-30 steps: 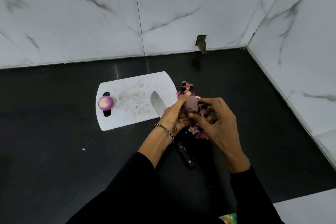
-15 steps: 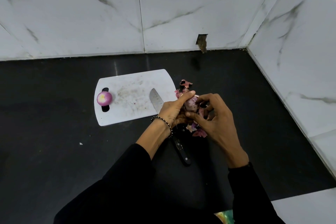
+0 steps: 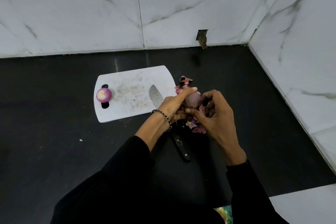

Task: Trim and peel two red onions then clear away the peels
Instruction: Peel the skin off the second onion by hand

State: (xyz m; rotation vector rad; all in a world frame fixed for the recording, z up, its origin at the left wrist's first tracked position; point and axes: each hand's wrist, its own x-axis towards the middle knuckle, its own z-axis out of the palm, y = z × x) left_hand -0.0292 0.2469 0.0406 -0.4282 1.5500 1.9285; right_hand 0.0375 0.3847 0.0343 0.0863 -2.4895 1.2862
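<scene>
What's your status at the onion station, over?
Left hand holds second onion; right hand pinches at it. First onion peeled, on cutting board. Peels and knife lie beneath hands, uncleared.

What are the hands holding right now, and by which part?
Both hold the red onion: the left hand wraps its left side, thumb along the top; the right hand grips its right side and base.

Nothing readable here, honestly: no text, labels, brands or numbers on any surface, not even on what's lying out.
</scene>
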